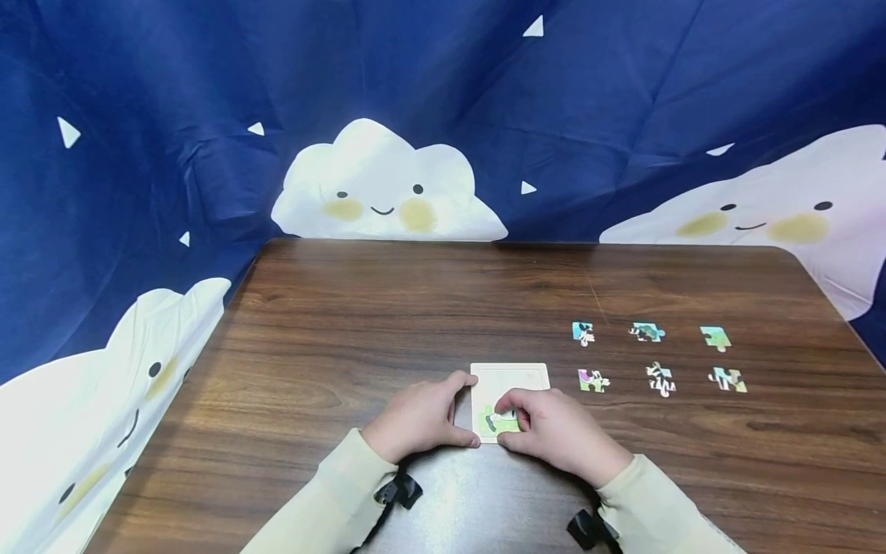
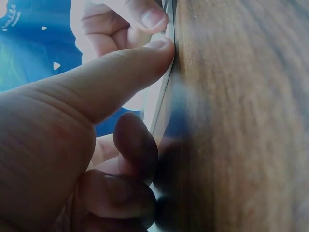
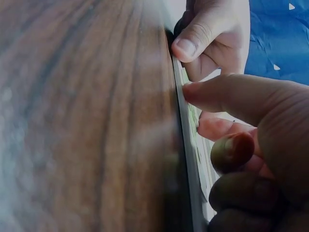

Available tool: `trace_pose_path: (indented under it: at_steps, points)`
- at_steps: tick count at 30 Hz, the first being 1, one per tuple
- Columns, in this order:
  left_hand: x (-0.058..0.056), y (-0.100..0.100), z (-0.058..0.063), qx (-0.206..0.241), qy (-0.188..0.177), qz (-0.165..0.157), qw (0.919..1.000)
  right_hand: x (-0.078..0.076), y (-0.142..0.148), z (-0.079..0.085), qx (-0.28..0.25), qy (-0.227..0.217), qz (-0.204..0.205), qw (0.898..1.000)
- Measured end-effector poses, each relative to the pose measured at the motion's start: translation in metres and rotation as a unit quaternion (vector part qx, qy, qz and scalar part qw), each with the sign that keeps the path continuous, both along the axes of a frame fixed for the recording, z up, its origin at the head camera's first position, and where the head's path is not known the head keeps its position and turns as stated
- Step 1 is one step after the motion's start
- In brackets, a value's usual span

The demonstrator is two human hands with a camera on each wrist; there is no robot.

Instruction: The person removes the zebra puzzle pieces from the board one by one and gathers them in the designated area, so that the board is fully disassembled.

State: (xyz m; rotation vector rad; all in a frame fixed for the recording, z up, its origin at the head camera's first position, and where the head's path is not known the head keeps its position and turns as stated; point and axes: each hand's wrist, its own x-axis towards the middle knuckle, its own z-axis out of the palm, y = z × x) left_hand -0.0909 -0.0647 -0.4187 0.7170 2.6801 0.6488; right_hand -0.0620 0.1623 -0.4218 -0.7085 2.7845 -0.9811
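Observation:
A small square cream puzzle tray lies flat on the table in the head view. Along its lower part sit green and white puzzle pieces. My left hand holds the tray by its left side, index finger near the upper corner and thumb at the lower one. The right hand reaches over the tray's lower right, its bent index finger and thumb on a puzzle piece partly hidden beneath them. In the right wrist view, the right thumb lies at the tray's edge, close to the left thumb.
Several loose puzzle pieces lie in two rows to the right of the tray, among them a green-blue corner piece and a pink-green piece. A blue cloth with clouds hangs behind the brown wooden table.

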Motion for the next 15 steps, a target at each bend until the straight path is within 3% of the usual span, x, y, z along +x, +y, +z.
trace_pose_path:
  at_steps: [7, 15]
  points:
    - [0.0009, 0.0001, 0.001, 0.003, 0.0, 0.001, 1.0, 0.001, -0.0008, -0.001, 0.006, 0.014, 0.001, 1.0]
    - [0.0008, 0.0006, 0.0001, 0.005, -0.002, 0.0, 1.0, 0.0025, 0.002, -0.0008, -0.021, 0.023, 0.001, 1.0]
